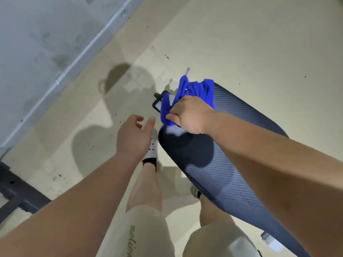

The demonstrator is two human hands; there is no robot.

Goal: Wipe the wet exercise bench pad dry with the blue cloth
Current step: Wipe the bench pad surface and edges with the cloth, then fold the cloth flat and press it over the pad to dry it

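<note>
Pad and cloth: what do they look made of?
Pad: dark, likely a vinyl or similar synthetic cover; fine ribbed texture, and pale glare suggests a slight sheen. Cloth: bright blue soft fabric, maybe microfibre; it bunches into limp folds where the right hand grips it.

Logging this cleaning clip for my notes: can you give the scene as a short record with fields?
right hand: grips the bunched blue cloth at the far end of the bench pad
left hand: open, holding nothing, beside the pad
bench pad: dark, ribbed, pale sheen near the cloth
floor: beige, shadowed, a white shoe beside the pad
</note>
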